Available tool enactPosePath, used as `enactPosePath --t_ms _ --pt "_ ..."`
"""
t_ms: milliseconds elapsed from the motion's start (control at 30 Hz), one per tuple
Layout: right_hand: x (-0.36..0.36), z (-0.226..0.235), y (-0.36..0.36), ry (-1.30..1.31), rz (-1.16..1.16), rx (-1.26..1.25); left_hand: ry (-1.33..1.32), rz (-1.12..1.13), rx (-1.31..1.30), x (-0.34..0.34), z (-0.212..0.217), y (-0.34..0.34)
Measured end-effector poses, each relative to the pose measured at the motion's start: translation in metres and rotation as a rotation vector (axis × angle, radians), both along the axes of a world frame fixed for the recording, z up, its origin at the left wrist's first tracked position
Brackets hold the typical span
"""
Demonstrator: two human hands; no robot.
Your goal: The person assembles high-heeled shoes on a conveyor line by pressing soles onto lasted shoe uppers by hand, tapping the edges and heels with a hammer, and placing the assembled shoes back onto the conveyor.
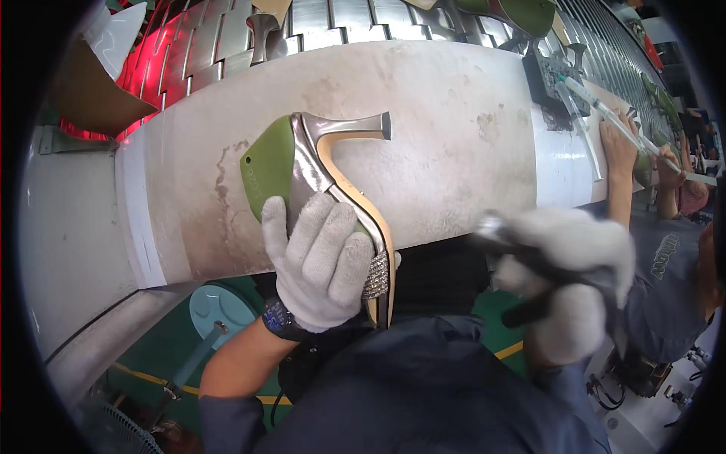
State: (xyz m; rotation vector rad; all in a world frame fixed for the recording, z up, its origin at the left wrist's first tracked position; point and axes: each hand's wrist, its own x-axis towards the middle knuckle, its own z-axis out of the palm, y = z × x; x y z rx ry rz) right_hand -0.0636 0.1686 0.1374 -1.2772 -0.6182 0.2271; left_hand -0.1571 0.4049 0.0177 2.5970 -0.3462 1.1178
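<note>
We see one shoe (311,155) near centre, partly over one desk (446,151), heel (359,129) toward twelve o'clock; our left grip (321,261) is closed on it; our right grip (594,246), at three, clasps one blurred tool (527,310); two syringes (581,125) sit at two.

Two hands in view, both in pale knitted gloves. Left hand (321,261): left of centre, sharp. Fingers point toward the top of the frame, bent in a closed grip; leftmost digit stands a little apart from the others. Left wrist wears a dark watch (281,318). Left forearm (246,356) bare, rising from lower left at a slant toward centre; dark sleeve (227,420) ends below it. Right hand (571,272): right of centre, badly blurred. Fingers look curled in a grip, knuckles up, directed left; individual digits hard to separate. Right sleeve (563,393) dark, at lower right. Torso (378,390) in dark cloth, lower centre, between the arms. Hands well apart.
</note>
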Motion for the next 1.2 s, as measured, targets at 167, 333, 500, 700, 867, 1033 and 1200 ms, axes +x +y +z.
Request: enactPosePath --t_ms 167,333,500,700,867,1033,1200 --pt "-0.011 -0.007 0.023 0.207 0.164 -0.294 0.169 -0.040 -0.032 -0.004 0.012 0.003" --pt "0.020 0.005 0.046 0.265 0.140 -0.401 -0.044 0.036 0.071 0.006 -0.003 0.002" --pt "-0.008 -0.007 0.024 0.087 0.148 -0.291 0.005 0.051 0.008 0.008 0.016 -0.001" --pt "0.032 -0.006 0.037 -0.171 0.194 -0.414 -0.054 0.053 -0.040 0.015 0.017 0.002" --pt "0.065 -0.004 0.039 -1.040 -0.034 -1.114 -0.094 0.040 -0.924 -0.023 0.043 0.041" --pt "0.029 -0.022 0.051 0.282 0.186 -0.384 -0.139 0.028 -1.624 -0.004 0.084 0.082" --pt "0.006 -0.025 0.105 1.025 0.477 0.483 0.193 -0.805 -1.779 0.007 0.084 0.088"
